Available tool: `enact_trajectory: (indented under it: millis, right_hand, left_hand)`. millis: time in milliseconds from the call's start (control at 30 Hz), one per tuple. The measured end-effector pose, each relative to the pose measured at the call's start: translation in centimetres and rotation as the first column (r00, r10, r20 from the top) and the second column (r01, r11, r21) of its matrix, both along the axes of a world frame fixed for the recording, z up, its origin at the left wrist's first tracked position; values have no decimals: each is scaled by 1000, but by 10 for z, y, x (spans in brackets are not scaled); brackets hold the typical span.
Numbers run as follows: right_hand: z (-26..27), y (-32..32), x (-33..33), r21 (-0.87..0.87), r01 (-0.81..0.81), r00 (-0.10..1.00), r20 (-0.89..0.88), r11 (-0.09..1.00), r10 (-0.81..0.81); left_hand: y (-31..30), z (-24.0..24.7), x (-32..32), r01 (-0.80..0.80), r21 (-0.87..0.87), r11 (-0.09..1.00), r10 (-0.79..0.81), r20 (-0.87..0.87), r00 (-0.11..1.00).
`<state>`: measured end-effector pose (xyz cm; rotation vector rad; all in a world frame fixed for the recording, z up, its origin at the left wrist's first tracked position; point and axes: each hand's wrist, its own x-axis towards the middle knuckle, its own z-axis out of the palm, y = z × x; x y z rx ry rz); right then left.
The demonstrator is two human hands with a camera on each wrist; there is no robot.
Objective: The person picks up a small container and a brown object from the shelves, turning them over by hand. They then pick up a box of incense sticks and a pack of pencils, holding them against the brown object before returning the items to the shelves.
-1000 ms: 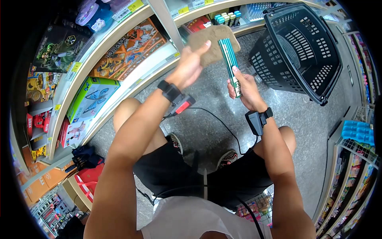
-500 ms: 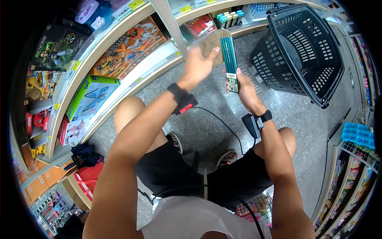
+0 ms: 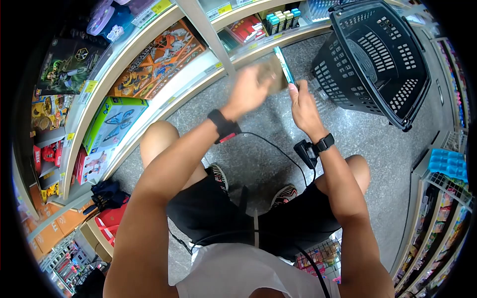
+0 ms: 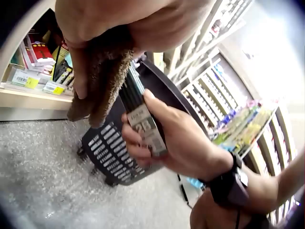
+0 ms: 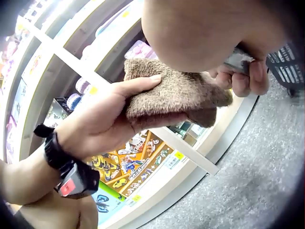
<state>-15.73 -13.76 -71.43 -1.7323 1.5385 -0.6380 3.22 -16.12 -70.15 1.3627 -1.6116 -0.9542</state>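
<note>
My left hand [image 3: 248,90], blurred in the head view, grips a folded brown fluffy cloth [image 5: 167,95], thumb on top and fingers beneath. My right hand [image 3: 305,109] holds a slim pack of dark green pencils [image 4: 145,126] by its labelled lower end. "2B" shows on that label in the left wrist view, and the head view catches the pack nearly edge-on. The cloth's edge lies right against the upper part of the pencils in the left wrist view. In the right wrist view, my right hand hides most of the pack.
A dark plastic shopping basket [image 3: 370,64] stands on the grey floor to the right of my hands. Curved shelves with an orange toy box [image 3: 159,57] and a butterfly box [image 3: 117,124] run along the left. A black cable [image 3: 278,149] hangs between my wrists.
The left hand has brought the cloth rightward and a little down, up to the pencil pack. The right hand has turned the pack from its label face to nearly edge-on.
</note>
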Motion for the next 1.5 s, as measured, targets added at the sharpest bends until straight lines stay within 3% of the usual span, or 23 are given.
enact_trajectory:
  millis: [33, 100, 200, 300, 367, 467, 500, 567, 633, 700, 733, 833, 900, 967, 1267, 1500]
  right_hand:
    - [-3, -2, -1, -58, 25, 1000, 2, 998, -25]
    - [-2, -5, -5, -32, 29, 1000, -9, 999, -29]
    - [9, -1, -2, 14, -2, 997, -72, 1000, 3]
    - [13, 3, 3, 47, -36, 996, -81, 998, 40]
    - [15, 3, 2, 100, -42, 995, -82, 994, 50]
    - [-1, -1, -4, -5, 30, 997, -69, 1000, -30]
    - [-2, -3, -7, -5, 29, 997, -69, 1000, -30]
    - [-5, -6, -10, -12, -2, 989, -150, 1000, 0]
    - [4, -5, -8, 11, -13, 982, -188, 1000, 15]
    - [14, -5, -8, 31, -19, 974, -224, 999, 26]
    - [17, -4, -9, 25, -32, 977, -210, 999, 36]
    - [19, -2, -12, -1, -87, 975, -206, 996, 85]
    - [17, -2, -15, -18, -128, 968, -218, 992, 121]
    - [14, -2, -18, -7, -152, 961, -234, 988, 146]
    - [14, -3, -27, -95, -226, 933, -307, 970, 187]
    - [10, -2, -33, -130, -283, 904, -367, 950, 219]
  left_hand:
    - [10, 4, -7, 91, -51, 994, -86, 93, 992]
    - [17, 8, -10, 180, 42, 983, -182, 37, 983]
    - [5, 4, -1, 144, 31, 989, -147, 117, 982]
    - [-19, 3, 17, -117, 19, 993, 114, 124, 986]
    - [-17, -1, 16, -127, 25, 992, 124, 117, 985]
    - [6, -11, -2, 133, -71, 989, -126, 100, 987]
    - [10, -8, -4, 133, -72, 988, -126, 100, 987]
    - [13, -1, -6, 273, 132, 953, -291, 142, 946]
    - [8, 6, 2, 222, 138, 965, -248, 221, 943]
    - [-12, -6, 17, 0, 151, 989, -44, 287, 957]
    - [-19, -10, 22, -68, -24, 997, 71, 179, 981]
    - [-26, -11, 31, -98, -83, 992, 110, 150, 983]
    - [-22, -4, 30, -28, -94, 995, 50, 236, 970]
    - [-17, 12, 28, 26, 5, 1000, -27, 300, 954]
    - [-22, 1, 44, 134, -30, 991, -127, 182, 975]
    - [-15, 16, 49, 220, 37, 975, -223, 191, 956]
